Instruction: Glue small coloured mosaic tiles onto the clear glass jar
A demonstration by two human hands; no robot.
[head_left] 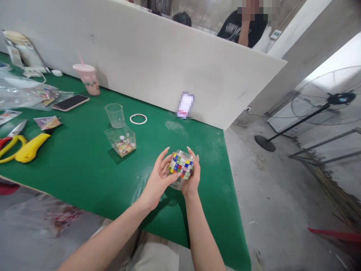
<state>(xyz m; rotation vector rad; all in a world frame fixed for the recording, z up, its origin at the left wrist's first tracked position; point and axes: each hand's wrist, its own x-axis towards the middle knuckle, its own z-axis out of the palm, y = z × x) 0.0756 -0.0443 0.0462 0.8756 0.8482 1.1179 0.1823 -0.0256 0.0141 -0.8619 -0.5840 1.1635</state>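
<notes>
L hand (158,176) and R hand (192,177) both close around a clear tiled cup (182,166), fingers curled up its sides and the L thumb pressed on the coloured squares. The two-sided grip prob. stops the slick round wall from turning while the tiled face tilts up toward the eye. The cup seems held just off the green table (84,173), by its near-right corner. To the left and a bit farther sits a clear square tub (122,142) w/ loose coloured bits in it (within easy reach, I'd judge). Beyond it are an empty clear cup (114,114) and a white ring (138,119). Far left: phone (70,102), pink drink (87,78), yellow-handled scissors (26,148). A white partition (169,64) hides most of a person (245,28) behind it. The palms cover the tiled cup's base and far side.
</notes>
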